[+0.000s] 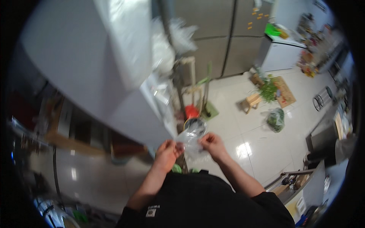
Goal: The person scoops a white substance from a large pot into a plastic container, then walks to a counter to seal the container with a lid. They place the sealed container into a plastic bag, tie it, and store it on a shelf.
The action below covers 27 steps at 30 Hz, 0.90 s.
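Observation:
A clear plastic bag is stretched between my two hands in front of my body. Its left edge is pinched by my left hand, while my right hand grips the opposite side with curled fingers. Behind and below the bag, a round bin with a yellow rim stands on the floor, partly covered from view. White plastic bags hang to the left, beyond my left hand. What the held bag may contain cannot be made out.
A large pale panel rises close on the left. Across the tiled floor are a wooden stool, leafy greens on cardboard and a filled plastic bag. A steel refrigerator stands ahead. A person's dark-clothed leg shows at right.

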### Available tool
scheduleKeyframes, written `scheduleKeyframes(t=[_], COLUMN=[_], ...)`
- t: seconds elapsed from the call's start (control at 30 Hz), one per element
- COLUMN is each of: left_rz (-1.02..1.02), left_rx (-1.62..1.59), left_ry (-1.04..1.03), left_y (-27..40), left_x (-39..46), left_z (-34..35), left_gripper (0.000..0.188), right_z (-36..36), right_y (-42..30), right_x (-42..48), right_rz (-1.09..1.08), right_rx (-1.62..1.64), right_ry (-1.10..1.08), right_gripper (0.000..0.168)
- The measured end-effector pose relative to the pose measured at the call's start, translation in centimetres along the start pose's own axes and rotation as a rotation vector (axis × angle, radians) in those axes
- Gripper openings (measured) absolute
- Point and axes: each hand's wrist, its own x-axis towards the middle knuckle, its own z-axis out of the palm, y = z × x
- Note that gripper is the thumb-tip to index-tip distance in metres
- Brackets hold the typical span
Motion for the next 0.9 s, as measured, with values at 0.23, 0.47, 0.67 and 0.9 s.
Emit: scheduleKeyframes(t=[0.23,0.47,0.67,0.9], left_rz=[0.18,0.456,0.67,0.837], left_rx=[-0.35,-0.468,-0.067,0.614], left_ry=[-0.119,0.012,0.408,0.526], left_y=[2.3,7.8,12.1,17.8], left_x=[-6.9,-14.3,-22.7,-33.1], left_z=[-5.6,-14.5,-23.9,-31.0], left_gripper=[0.013,0.013,0.007,0.016], right_z=[5.2,14.2,27.4,50.5], right_y=[1.9,6.1,10.3,14.6], right_x=[0.5,2.0,0.5,-8.3], right_rz=[-0.087,-0.327,-0.302,-0.586], right_rx=[-0.554,-0.959,-1.002,-1.025], right_ry=[0.004,-0.078,-0.565,-1.365], right_gripper=[0.014,0.011,0.045,0.028])
